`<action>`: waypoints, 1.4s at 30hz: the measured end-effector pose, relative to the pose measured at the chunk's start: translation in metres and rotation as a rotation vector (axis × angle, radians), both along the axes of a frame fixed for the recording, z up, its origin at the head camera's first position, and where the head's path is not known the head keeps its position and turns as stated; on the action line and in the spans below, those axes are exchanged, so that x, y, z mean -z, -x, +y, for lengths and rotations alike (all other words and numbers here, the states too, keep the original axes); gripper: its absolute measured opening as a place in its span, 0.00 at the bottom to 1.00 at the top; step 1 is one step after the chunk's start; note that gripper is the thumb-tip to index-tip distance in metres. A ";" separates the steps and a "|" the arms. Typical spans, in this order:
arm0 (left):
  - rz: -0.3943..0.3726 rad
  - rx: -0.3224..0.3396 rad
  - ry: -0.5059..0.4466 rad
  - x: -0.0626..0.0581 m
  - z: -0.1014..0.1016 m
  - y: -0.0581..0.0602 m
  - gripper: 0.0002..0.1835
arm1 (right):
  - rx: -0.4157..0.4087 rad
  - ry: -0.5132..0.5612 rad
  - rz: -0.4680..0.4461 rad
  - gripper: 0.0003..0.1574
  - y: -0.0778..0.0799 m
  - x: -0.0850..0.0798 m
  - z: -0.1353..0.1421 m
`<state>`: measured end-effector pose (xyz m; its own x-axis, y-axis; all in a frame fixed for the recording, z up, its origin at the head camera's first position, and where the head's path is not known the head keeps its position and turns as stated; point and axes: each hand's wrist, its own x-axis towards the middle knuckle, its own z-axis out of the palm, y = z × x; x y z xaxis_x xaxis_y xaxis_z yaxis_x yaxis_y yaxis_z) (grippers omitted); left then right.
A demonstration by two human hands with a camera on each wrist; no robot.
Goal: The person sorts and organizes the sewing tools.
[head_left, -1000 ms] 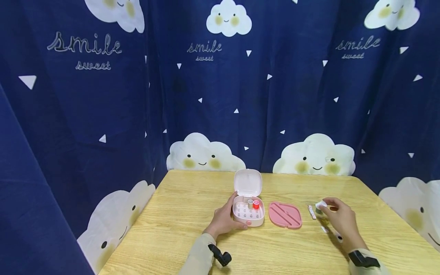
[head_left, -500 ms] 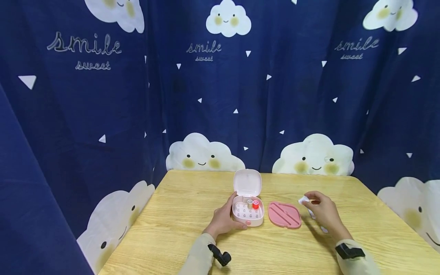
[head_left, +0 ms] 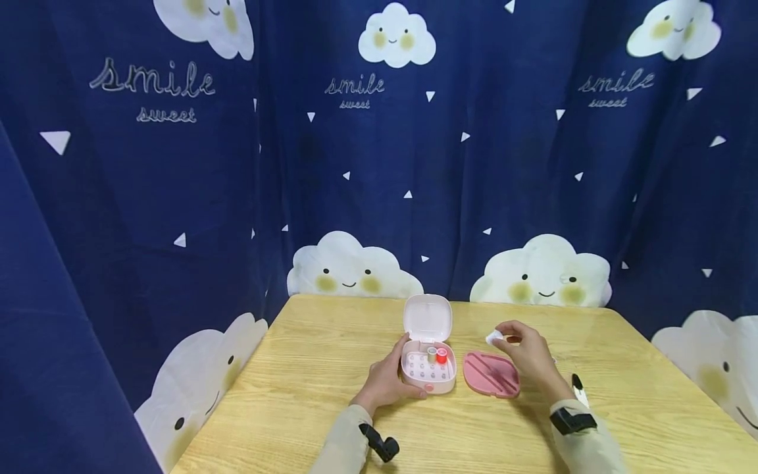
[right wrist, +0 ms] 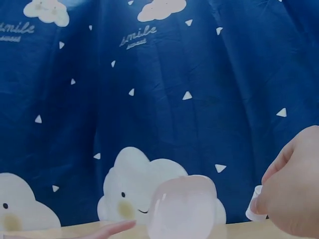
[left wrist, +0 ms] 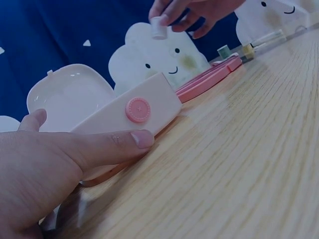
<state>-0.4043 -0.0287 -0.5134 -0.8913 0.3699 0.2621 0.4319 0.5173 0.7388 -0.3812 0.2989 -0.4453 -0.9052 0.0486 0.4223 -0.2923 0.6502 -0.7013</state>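
Note:
My left hand (head_left: 385,382) grips the left side of a small pale pink sewing box (head_left: 432,387), its thumb (left wrist: 142,139) along the front below the round pink button. The lid (head_left: 428,317) stands up at the back. Inside, a beige thread spool (head_left: 431,355) and a red thread spool (head_left: 441,356) sit in the back row of a pegged white insert. My right hand (head_left: 530,352) pinches a white thread spool (left wrist: 159,28) between thumb and fingers, raised above the table to the right of the box. Below that hand lies a pink grooved tray (head_left: 484,374).
Past the tray, a green spool (left wrist: 224,51) and other small items lie on the wooden table (head_left: 308,368). Near the right sleeve is a small white item with a black tip (head_left: 579,390), partly covered. A dark blue curtain (head_left: 367,164) hangs behind the table.
My right hand has moved left with the white thread spool, from the loose items to above the back of the pink tray. My left hand keeps its hold on the box.

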 end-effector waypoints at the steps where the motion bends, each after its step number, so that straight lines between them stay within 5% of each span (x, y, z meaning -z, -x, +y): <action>1: 0.000 -0.001 -0.002 0.000 0.000 0.000 0.71 | -0.004 0.003 -0.003 0.16 0.001 0.000 -0.004; 26: 0.048 0.010 0.036 0.000 -0.002 0.001 0.70 | -0.167 -0.022 -0.036 0.12 0.028 0.007 -0.107; 42: 0.111 0.010 0.047 0.001 -0.003 0.000 0.70 | -0.042 -0.298 -0.004 0.13 0.041 0.023 -0.141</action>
